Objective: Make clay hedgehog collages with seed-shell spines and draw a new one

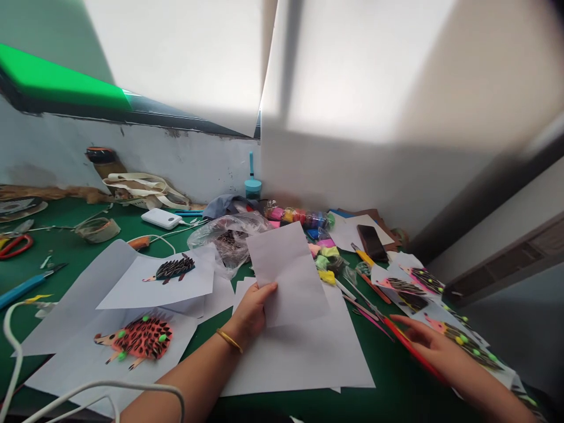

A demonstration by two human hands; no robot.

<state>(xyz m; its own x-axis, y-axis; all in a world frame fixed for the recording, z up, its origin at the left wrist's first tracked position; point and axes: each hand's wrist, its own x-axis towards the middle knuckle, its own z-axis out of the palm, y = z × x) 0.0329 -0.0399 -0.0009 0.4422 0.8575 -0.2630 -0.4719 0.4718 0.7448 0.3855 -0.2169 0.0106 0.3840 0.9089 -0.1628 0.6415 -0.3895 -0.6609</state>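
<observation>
My left hand point(252, 308), with a gold bangle at the wrist, pinches a small white sheet of paper point(288, 276) between thumb and fingers. It holds the sheet upright and tilted above a larger stack of white paper point(304, 367). On the right, my right hand point(425, 343) is closed around the red handle of a pair of scissors point(408, 341). The blades point away to the upper left. The handle and fingers are somewhat blurred, and the palm side is hidden.
Hedgehog pictures point(143, 341) on white paper lie at left, others point(462, 341) at right. Behind are a plastic bag of dark seeds point(233, 241), coloured clay point(328, 252), a phone point(371, 242) and a white power bank point(161, 218). A white cable point(101, 385) crosses the front left.
</observation>
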